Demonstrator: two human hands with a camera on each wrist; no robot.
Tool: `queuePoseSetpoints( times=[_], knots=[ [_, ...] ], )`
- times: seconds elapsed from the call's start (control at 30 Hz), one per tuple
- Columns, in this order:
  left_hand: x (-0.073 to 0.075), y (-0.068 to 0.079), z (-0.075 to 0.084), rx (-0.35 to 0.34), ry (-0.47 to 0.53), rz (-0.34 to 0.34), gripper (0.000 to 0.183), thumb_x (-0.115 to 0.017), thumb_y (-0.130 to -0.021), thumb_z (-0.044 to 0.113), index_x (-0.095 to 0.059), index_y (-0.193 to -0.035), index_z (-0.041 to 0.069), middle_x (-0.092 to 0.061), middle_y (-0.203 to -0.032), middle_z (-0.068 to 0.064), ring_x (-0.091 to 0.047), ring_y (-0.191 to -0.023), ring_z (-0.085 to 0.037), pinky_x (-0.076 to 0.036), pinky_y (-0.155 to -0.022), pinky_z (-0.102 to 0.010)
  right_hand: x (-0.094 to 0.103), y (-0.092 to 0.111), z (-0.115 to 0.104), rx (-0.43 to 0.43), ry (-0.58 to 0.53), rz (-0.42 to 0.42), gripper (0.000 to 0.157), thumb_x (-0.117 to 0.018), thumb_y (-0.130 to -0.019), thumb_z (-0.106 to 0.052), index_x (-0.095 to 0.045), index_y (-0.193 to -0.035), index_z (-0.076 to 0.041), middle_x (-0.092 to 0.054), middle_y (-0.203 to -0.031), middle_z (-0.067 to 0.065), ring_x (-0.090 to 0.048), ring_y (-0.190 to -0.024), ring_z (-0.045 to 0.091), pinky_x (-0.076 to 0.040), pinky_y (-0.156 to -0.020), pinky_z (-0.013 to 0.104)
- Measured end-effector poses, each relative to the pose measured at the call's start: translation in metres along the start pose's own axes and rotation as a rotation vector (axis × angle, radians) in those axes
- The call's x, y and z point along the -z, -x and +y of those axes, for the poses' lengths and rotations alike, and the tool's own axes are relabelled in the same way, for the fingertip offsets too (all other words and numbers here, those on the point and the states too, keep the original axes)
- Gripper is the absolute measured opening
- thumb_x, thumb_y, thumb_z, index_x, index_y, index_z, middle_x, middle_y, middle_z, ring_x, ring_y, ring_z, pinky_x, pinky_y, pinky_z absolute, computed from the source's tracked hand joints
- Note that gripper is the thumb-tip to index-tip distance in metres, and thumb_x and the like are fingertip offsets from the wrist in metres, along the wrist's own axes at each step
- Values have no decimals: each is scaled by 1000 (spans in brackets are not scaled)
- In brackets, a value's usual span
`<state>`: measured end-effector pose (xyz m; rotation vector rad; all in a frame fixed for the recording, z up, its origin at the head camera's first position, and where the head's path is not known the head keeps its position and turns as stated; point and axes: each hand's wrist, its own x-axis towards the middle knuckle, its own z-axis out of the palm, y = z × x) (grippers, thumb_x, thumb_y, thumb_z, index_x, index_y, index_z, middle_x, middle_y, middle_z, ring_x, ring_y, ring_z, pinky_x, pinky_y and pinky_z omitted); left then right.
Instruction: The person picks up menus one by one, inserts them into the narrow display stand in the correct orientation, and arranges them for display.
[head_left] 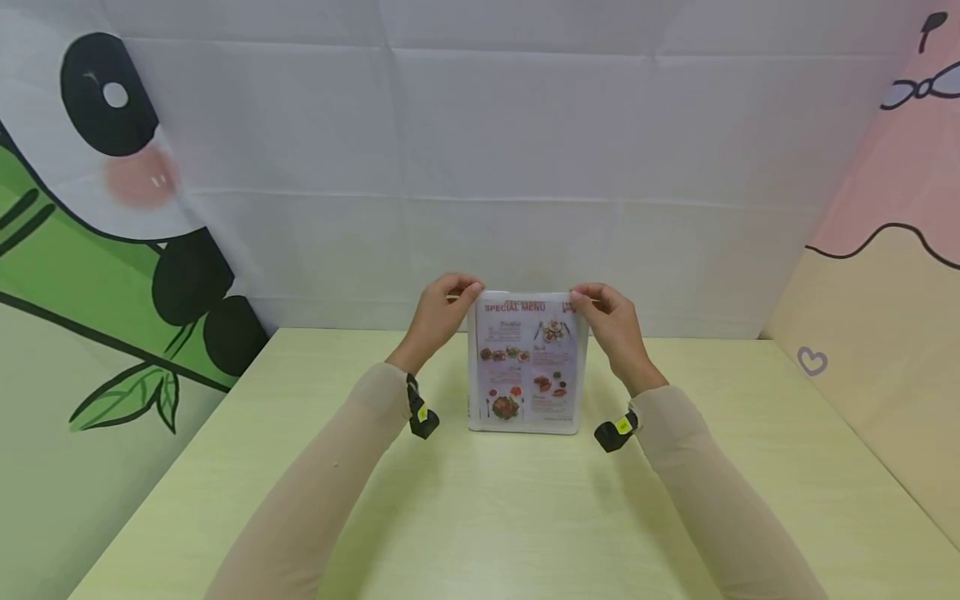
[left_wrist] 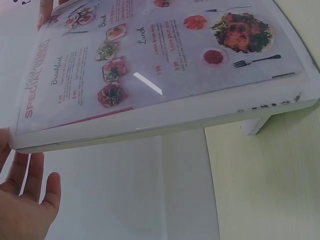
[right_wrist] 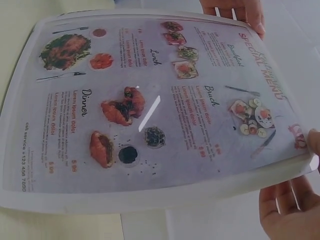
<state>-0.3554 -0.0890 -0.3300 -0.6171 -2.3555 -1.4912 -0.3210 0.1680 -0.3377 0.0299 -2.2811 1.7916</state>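
Note:
A white-framed menu holder (head_left: 504,358) stands upright on the pale wooden table, its printed side facing me. Inside it, under a glossy clear cover, is a menu sheet (right_wrist: 165,100) headed "SPECIAL MENU" with food pictures. My left hand (head_left: 444,310) pinches the holder's top left corner between thumb and fingers. At the top right corner my right hand (head_left: 613,329) pinches it the same way, thumb in front. In the left wrist view a small white support (left_wrist: 254,126) juts out behind the frame, and dark scuffs mark the frame's lower edge.
The pale wooden table (head_left: 480,517) reaches back to a creased white cloth backdrop (head_left: 517,150). A cartoon-printed panel (head_left: 82,275) rises on the left, and a pink and cream one (head_left: 885,300) on the right. Small black cameras (head_left: 424,421) are strapped to both wrists.

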Motion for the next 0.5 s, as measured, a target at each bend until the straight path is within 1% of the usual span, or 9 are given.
queuePoseSetpoints(
  times=[0.17,0.27,0.4,0.5],
  knots=[
    [0,2,2,15,-8,-7,26,-55,-99,25,-66,-110,5,-62,-114,-12,-58,-106,-25,-49,-96,-40,3,1,5,36,27,-12,43,-61,-93,-43,-62,-124,-14,-61,-114,4,-56,-98,16,-43,-93,35],
    [0,3,3,25,-12,-11,25,-55,-99,24,-67,-110,5,-62,-115,-11,-58,-106,-25,-49,-96,-39,6,3,8,58,47,-25,44,-61,-92,-43,-62,-126,-16,-61,-118,5,-55,-102,18,-44,-94,36],
    [0,4,2,17,-3,-10,26,-54,-99,24,-66,-112,5,-62,-116,-12,-58,-107,-25,-50,-96,-40,9,4,11,91,64,-36,48,-62,-91,-46,-60,-130,-17,-59,-125,6,-51,-110,20,-44,-92,37],
    [0,6,0,7,7,-7,26,-52,-100,24,-65,-114,6,-62,-117,-11,-58,-108,-24,-50,-95,-40,10,4,14,123,99,-39,52,-59,-92,-49,-57,-134,-17,-57,-130,6,-50,-114,22,-44,-92,39]
  ],
)
